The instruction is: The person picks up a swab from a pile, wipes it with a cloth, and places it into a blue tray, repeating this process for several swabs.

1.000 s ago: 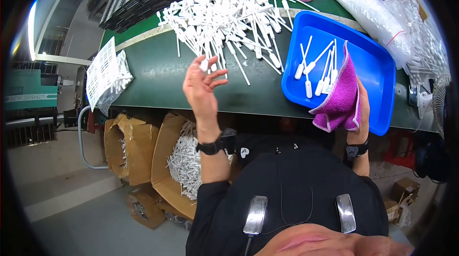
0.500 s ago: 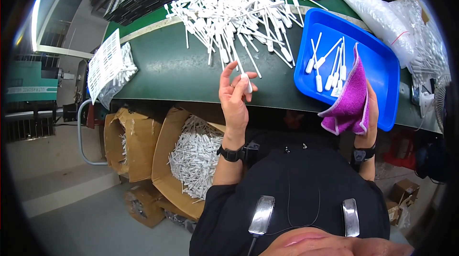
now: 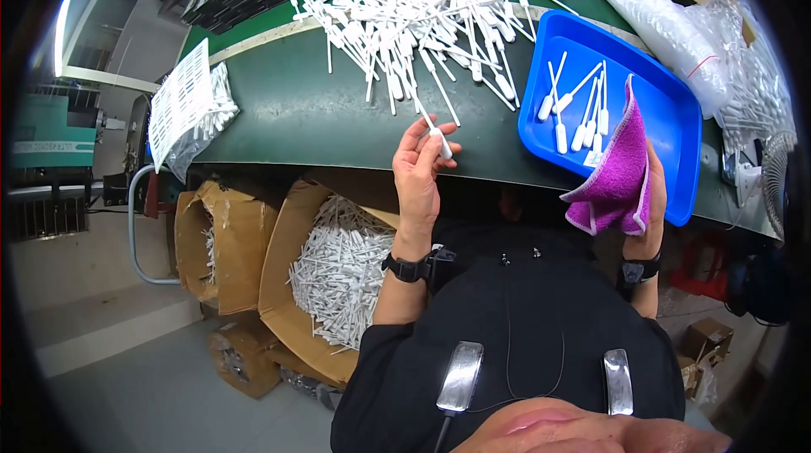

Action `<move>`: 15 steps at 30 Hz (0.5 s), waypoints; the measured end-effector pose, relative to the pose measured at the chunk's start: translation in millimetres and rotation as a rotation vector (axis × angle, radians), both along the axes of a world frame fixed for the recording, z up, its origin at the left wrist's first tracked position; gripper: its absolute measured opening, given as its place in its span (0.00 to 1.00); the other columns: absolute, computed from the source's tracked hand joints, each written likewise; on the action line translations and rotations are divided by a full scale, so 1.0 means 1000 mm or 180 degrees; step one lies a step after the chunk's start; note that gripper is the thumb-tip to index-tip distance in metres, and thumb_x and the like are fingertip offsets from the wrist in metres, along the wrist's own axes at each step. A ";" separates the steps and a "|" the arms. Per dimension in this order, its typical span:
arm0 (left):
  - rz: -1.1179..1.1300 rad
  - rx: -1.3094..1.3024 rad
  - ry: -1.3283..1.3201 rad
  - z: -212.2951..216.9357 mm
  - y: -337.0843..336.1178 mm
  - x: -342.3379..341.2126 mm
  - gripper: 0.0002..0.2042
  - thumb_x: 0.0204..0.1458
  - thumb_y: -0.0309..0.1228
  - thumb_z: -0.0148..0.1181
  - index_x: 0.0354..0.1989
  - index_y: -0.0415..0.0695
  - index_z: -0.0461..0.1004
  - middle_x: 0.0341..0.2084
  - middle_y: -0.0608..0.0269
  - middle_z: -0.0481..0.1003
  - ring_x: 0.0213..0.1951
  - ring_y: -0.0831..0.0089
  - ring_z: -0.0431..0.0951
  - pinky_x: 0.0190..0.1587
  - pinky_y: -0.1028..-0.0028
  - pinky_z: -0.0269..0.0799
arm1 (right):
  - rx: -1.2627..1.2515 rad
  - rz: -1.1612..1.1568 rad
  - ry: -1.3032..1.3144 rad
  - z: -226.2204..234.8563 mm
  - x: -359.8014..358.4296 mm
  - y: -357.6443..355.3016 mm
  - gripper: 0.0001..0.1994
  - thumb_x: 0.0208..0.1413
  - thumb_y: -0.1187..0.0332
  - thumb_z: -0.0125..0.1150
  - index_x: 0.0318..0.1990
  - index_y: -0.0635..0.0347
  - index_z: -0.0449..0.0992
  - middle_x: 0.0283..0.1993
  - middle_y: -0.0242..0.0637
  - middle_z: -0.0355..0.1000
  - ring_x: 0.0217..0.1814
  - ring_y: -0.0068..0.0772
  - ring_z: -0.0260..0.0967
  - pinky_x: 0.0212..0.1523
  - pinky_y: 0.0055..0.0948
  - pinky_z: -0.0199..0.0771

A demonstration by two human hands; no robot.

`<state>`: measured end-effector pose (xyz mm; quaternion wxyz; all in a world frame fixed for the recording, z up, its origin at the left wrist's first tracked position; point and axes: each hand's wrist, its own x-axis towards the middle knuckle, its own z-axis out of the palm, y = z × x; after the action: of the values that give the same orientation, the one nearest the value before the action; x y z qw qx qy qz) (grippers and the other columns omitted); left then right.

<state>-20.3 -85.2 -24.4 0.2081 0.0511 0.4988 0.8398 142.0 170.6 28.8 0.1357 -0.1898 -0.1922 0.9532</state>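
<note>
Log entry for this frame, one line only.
left hand: holds white swab in fingers | right hand: holds purple cloth | blue tray: several swabs inside | green table: swab pile

Cardboard boxes (image 3: pixel 287 284) of white swabs sit below a green table (image 3: pixel 279 115).

Heap of swabs (image 3: pixel 422 5) on the far tabletop (image 3: pixel 287 115), tray (image 3: pixel 676 115) to its right holding a few swabs, cloth (image 3: pixel 621 170) at the tray's near edge, cardboard box (image 3: pixel 334 271) of swabs below the tabletop's near edge, bagged swabs (image 3: pixel 190 111) at far left.
</note>
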 end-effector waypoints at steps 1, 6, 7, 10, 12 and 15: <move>-0.0006 0.0026 -0.0070 0.000 0.000 0.002 0.17 0.57 0.25 0.52 0.54 0.37 0.64 0.41 0.52 0.76 0.33 0.79 0.77 0.28 0.85 0.71 | 0.0020 -0.0028 -0.0015 -0.001 0.000 -0.001 0.19 0.65 0.62 0.42 0.57 0.66 0.63 0.52 0.49 0.69 0.49 0.40 0.73 0.49 0.39 0.77; -0.0061 0.0146 -0.0144 0.000 -0.001 0.007 0.18 0.57 0.26 0.52 0.56 0.36 0.63 0.41 0.53 0.76 0.33 0.78 0.77 0.29 0.83 0.73 | 0.0055 -0.0087 -0.0119 0.004 0.000 -0.004 0.18 0.65 0.62 0.42 0.56 0.65 0.65 0.52 0.47 0.70 0.51 0.40 0.71 0.52 0.40 0.74; -0.0097 0.0138 -0.0152 0.002 -0.002 0.011 0.18 0.57 0.26 0.52 0.56 0.36 0.63 0.41 0.53 0.76 0.33 0.78 0.77 0.29 0.83 0.73 | 0.0054 -0.0118 -0.0169 0.004 0.000 -0.007 0.18 0.65 0.62 0.42 0.55 0.64 0.65 0.52 0.46 0.70 0.52 0.40 0.71 0.53 0.40 0.72; -0.0514 0.0148 -0.0037 0.017 0.007 0.022 0.18 0.58 0.26 0.51 0.56 0.37 0.63 0.42 0.51 0.75 0.34 0.73 0.78 0.31 0.79 0.75 | -0.0245 -0.0035 0.0152 0.008 -0.008 -0.012 0.19 0.65 0.61 0.41 0.57 0.63 0.65 0.53 0.46 0.70 0.54 0.41 0.69 0.55 0.42 0.70; -0.0685 0.0190 -0.0101 0.020 0.015 0.029 0.18 0.58 0.26 0.51 0.56 0.37 0.64 0.41 0.51 0.75 0.34 0.73 0.79 0.31 0.79 0.75 | -0.0353 -0.0024 0.0316 0.009 -0.013 -0.011 0.19 0.65 0.61 0.41 0.57 0.62 0.64 0.54 0.46 0.69 0.55 0.42 0.69 0.56 0.43 0.69; -0.0841 0.0189 -0.0211 0.021 0.013 0.040 0.17 0.58 0.26 0.51 0.56 0.37 0.64 0.41 0.51 0.75 0.34 0.72 0.79 0.29 0.79 0.76 | -0.0403 0.0363 0.0749 0.007 -0.019 -0.014 0.19 0.65 0.60 0.41 0.58 0.61 0.64 0.54 0.46 0.69 0.56 0.43 0.68 0.58 0.44 0.67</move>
<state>19.2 -71.8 -2.9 0.3316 0.0946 0.4555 0.8207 123.0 156.3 36.0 0.0906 -0.0736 -0.1249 0.9853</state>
